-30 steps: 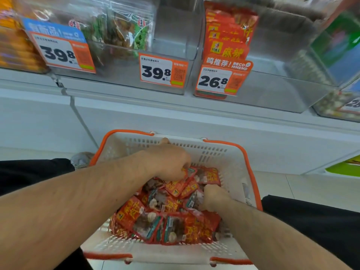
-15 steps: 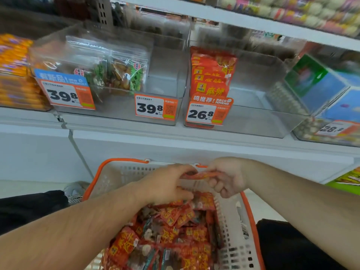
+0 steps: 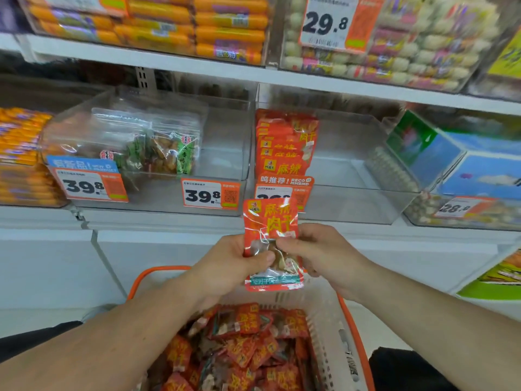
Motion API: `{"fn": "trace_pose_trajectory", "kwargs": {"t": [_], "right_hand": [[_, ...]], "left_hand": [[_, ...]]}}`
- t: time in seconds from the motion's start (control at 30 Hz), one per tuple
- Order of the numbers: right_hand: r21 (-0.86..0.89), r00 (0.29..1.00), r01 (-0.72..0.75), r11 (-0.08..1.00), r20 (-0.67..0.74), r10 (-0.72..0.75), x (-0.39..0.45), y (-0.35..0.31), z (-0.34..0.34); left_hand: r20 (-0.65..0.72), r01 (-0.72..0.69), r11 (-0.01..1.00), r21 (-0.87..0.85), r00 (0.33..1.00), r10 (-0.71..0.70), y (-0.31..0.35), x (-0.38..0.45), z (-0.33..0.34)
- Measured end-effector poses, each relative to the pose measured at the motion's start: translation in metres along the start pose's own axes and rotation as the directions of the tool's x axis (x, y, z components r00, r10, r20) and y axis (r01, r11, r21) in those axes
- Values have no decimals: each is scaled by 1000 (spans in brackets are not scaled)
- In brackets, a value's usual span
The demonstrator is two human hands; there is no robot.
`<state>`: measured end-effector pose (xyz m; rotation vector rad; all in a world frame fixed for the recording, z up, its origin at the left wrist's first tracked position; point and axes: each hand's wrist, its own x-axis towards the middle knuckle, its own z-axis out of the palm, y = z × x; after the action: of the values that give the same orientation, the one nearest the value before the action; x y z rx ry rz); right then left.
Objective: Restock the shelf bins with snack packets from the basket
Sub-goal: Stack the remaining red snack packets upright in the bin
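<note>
Facing you, the white shelf (image 3: 169, 221) carries a clear plastic bin (image 3: 352, 204) tagged "RECOMMEND". Below sits a white slotted basket (image 3: 332, 334), orange-rimmed, full of packets. Your left hand (image 3: 228, 266) and right hand (image 3: 318, 255) both pinch one glossy red snack packet (image 3: 270, 221), upright, before that bin.

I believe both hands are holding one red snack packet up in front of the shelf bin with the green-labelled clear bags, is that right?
Not quite. In the head view the left hand and right hand hold the red snack packet before the bin of matching red packets, not the green-labelled bags.
</note>
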<state>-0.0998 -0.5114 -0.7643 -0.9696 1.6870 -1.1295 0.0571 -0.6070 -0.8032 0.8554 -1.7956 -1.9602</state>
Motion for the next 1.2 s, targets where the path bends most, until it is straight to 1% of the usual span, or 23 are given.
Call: {"fn": "trace_pose_trajectory", "kwargs": {"t": [0.07, 0.17, 0.2, 0.23, 0.27, 0.3, 0.33, 0.37, 0.4, 0.43, 0.5, 0.57, 0.63, 0.7, 0.77, 0.9, 1.0, 1.13, 1.2], "right_hand": [[0, 1000, 6, 1000, -5, -6, 1, -1, -3], [117, 997, -75, 990, 30, 72, 6, -1, -9], [174, 993, -115, 978, 50, 108, 8, -1, -13], [236, 989, -143, 961, 62, 132, 9, -5, -18], [295, 989, -144, 944, 66, 130, 11, -8, -25], [351, 991, -133, 927, 61, 119, 13, -14, -33], [398, 994, -106, 911, 32, 101, 15, -20, -42], [443, 996, -77, 893, -13, 93, 17, -28, -50], [483, 994, -44, 874, -69, 88, 20, -34, -61], [527, 987, -18, 849, -129, 101, 25, -40, -71], [562, 956, 32, 826, -257, 138, 34, -51, -89], [513, 914, 46, 857, -368, 172, 51, -59, -107], [454, 875, 19, 891, -438, 204, 72, -65, -121], [381, 853, -12, 924, -479, 208, 96, -68, -131], [281, 843, -37, 959, -507, 181, 122, -67, -138], [25, 819, -41, 999, -572, 48, 175, -57, -144], [-49, 822, -48, 998, -569, 11, 206, -51, -142], [-127, 864, -74, 989, -503, 0, 233, -48, -136], [-178, 884, -85, 980, -467, -8, 242, -48, -132]], "left_hand": [[27, 8, 1000, -9, 1000, -8, 6, -2, 4], [38, 2, 1000, 5, 999, -2, 17, 0, 10], [8, -28, 998, 60, 1000, 28, 23, 2, 11], [-52, -98, 982, 159, 993, 107, 28, 7, 11], [-141, -194, 944, 267, 961, 238, 33, 15, 9], [-231, -299, 883, 363, 889, 396, 41, 22, 6], [-294, -374, 807, 457, 793, 534, 49, 29, 3], [-313, -406, 724, 557, 705, 637, 59, 36, 0], [-302, -395, 652, 647, 652, 695, 68, 45, -3], [-273, -367, 590, 720, 631, 726, 77, 54, -6], [-206, -307, 484, 819, 631, 748, 91, 74, -12], [-157, -274, 435, 857, 667, 728, 98, 94, -19], [-132, -275, 457, 846, 722, 679, 99, 109, -21], [-117, -292, 492, 820, 756, 644, 96, 118, -22], [-108, -299, 506, 809, 771, 628, 93, 125, -23], [-106, -286, 504, 815, 781, 615, 92, 128, -23], [-108, -293, 494, 819, 766, 634, 90, 128, -23], [-101, -326, 495, 805, 747, 657, 87, 130, -24], [-104, -341, 486, 805, 725, 681, 86, 131, -25]]}}
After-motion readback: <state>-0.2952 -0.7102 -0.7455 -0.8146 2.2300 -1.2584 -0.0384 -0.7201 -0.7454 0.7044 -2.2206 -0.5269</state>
